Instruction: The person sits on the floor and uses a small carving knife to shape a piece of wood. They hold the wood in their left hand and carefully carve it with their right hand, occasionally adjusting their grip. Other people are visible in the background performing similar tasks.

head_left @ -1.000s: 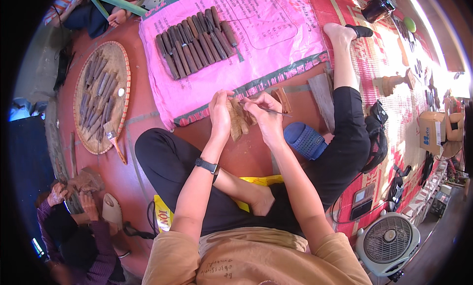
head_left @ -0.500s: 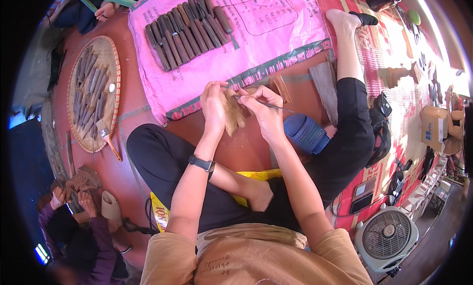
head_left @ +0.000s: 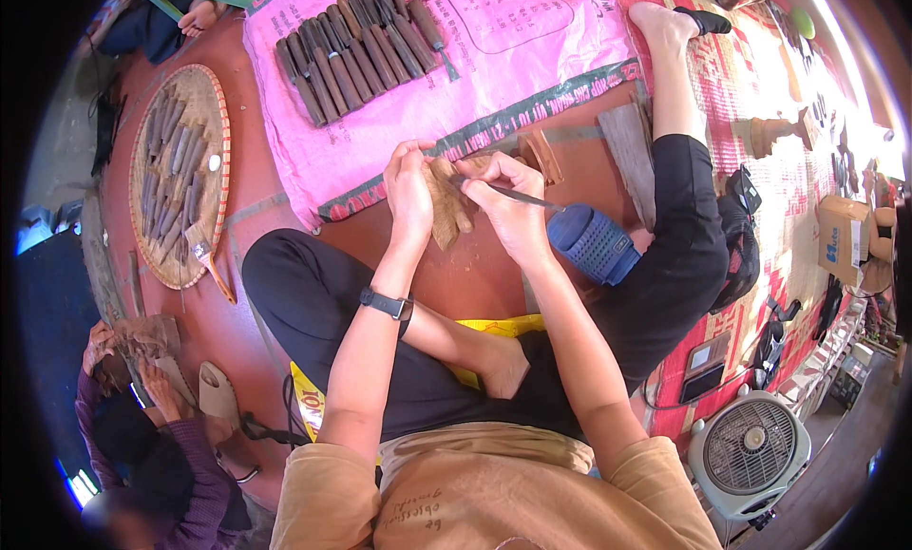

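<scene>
My left hand (head_left: 409,197) grips a light-brown carved piece of wood (head_left: 447,227) with an uneven, lobed outline, held above the red tiles between my knees. My right hand (head_left: 513,213) is closed around a slim dark metal carving tool (head_left: 530,199). One end of the tool meets the wood near my left fingers; the other sticks out past my right hand. Its working tip is too small to make out. A curved reddish-brown wood piece (head_left: 541,158) lies just beyond my right hand, and a blue perforated cylinder (head_left: 591,246) is to its right.
Several wooden-handled chisels (head_left: 356,61) lie in rows on a pink sheet (head_left: 285,161) ahead. To the left, a round woven tray (head_left: 225,151) bears several dark tools and a brush (head_left: 202,251). A grey wood slab (head_left: 627,161), a fan (head_left: 750,445) and another person's hands (head_left: 157,388) flank me.
My right hand and the tool have shifted slightly, and the tool's free end sits a little lower. The wood is tilted a bit differently. At lower left, the other person's hands have moved.
</scene>
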